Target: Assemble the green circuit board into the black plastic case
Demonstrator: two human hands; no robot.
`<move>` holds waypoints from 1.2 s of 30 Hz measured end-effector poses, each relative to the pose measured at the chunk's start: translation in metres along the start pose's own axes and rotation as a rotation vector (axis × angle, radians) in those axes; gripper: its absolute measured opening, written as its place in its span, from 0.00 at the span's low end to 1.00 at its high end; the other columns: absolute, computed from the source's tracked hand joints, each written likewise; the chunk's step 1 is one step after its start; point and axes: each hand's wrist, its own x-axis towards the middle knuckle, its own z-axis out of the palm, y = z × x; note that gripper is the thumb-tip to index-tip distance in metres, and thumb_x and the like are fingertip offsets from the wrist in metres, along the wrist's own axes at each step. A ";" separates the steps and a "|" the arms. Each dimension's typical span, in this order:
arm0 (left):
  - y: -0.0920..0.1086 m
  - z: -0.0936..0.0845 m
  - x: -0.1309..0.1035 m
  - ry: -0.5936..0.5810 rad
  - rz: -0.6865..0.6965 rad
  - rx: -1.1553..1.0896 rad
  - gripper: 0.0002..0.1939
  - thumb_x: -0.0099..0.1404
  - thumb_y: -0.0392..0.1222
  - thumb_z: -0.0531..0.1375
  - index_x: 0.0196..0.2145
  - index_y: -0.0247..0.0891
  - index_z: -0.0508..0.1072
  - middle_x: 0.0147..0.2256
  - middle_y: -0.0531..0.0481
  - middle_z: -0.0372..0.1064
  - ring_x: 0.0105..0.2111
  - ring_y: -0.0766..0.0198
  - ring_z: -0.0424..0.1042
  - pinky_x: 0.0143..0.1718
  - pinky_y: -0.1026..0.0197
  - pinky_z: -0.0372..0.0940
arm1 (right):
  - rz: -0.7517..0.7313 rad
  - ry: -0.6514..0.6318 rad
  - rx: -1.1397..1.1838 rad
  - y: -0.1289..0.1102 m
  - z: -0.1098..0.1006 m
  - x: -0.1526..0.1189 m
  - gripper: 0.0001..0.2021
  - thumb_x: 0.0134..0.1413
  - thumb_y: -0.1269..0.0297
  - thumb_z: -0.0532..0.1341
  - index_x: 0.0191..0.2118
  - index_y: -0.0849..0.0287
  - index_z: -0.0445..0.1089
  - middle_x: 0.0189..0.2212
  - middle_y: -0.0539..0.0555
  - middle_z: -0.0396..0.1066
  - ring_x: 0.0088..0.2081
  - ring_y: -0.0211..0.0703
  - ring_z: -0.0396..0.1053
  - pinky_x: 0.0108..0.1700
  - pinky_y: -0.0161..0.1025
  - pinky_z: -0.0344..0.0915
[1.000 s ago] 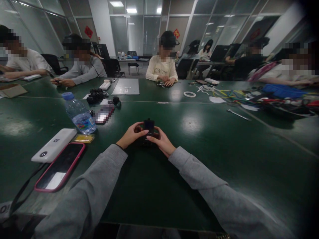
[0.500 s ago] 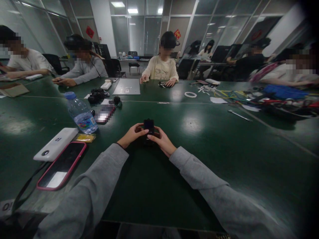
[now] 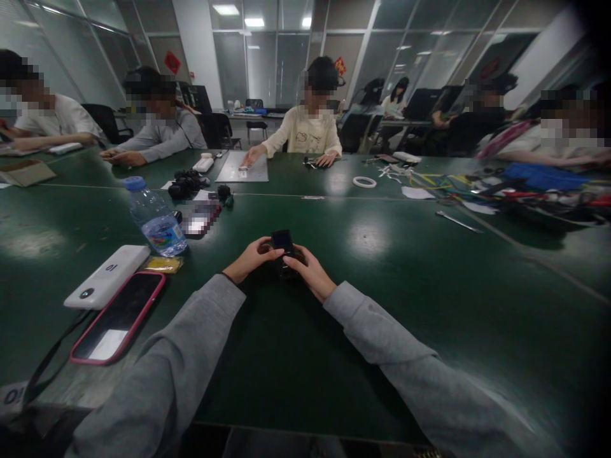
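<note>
A small black device with a dark square screen is held between my two hands, over the green table. From the left, my left hand grips its side, the thumb pressed on the front. My right hand holds the other side, its thumb close to the left one. The fingers behind the device are partly hidden. The device's lower part is dark and hard to make out.
Left of my hands are a water bottle, a yellow packet, a white power bank and a pink-edged phone. A wrench and tangled cables lie right. A person sits opposite.
The device's screen part has tilted and shifted slightly left, with both hands still on it. The person opposite has stretched an arm to the grey board.
</note>
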 end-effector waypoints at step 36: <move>-0.017 0.006 0.007 0.163 0.102 0.210 0.28 0.61 0.53 0.58 0.54 0.33 0.62 0.53 0.37 0.62 0.49 0.56 0.66 0.52 0.50 0.62 | -0.219 0.230 -0.575 0.009 0.002 0.000 0.26 0.56 0.49 0.57 0.56 0.58 0.62 0.48 0.59 0.67 0.48 0.49 0.66 0.52 0.50 0.63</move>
